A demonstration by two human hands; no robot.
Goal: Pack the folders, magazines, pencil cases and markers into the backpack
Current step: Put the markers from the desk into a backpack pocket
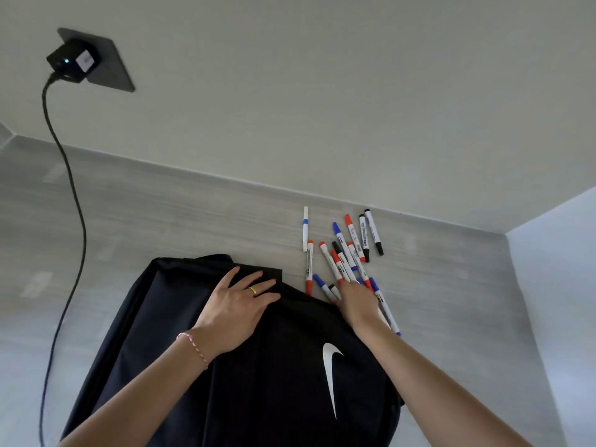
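Note:
A black backpack (264, 366) with a white swoosh lies flat on the grey table. My left hand (238, 304) rests palm down on its top edge, fingers spread, holding nothing. To the right, several markers (346, 250) with red, blue and black caps lie scattered near the wall. My right hand (356, 300) lies on the near end of that pile, fingers curled over a few markers; whether it grips them I cannot tell. No folders, magazines or pencil cases are in view.
A black plug (72, 61) sits in a dark wall socket at upper left, and its cable (69, 195) hangs down across the table's left side. A wall runs behind the table, and a side wall (561, 285) closes the right.

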